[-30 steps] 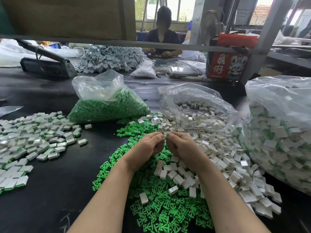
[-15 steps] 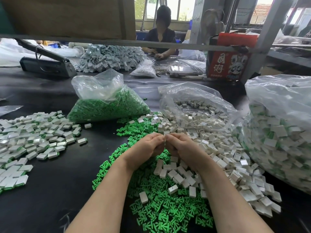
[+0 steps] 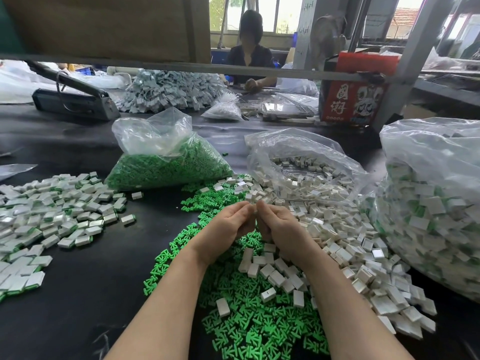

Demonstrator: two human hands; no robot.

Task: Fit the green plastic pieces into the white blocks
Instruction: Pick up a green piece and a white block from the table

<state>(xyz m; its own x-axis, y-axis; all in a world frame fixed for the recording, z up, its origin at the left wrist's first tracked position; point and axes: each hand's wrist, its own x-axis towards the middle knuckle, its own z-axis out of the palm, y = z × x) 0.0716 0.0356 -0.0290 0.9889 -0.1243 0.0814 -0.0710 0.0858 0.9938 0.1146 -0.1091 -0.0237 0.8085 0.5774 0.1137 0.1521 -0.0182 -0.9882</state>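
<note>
Both hands meet fingertip to fingertip over the loose parts: left hand and right hand are curled nearly shut around something tiny at the tips. I can see only a pale sliver there, so I cannot tell whether I hold a white block, a green piece, or both.

Below my wrists lie the green pieces, with white blocks scattered on top and running off right of my right fingers. My pinch covers the joint, so I judge the likeliest fault is pressing a piece in crooked or backwards; a slip would drop it into the mix below, where a half-fitted block looks like an empty one.

Left of my left fingers, well apart, sits the done pile. Tossing there carelessly could scatter it.

Beyond my fingertips lie the green bag and the open block bag; a full bag crowds my right. An elbow knock could spill finished blocks into the raw ones.
</note>
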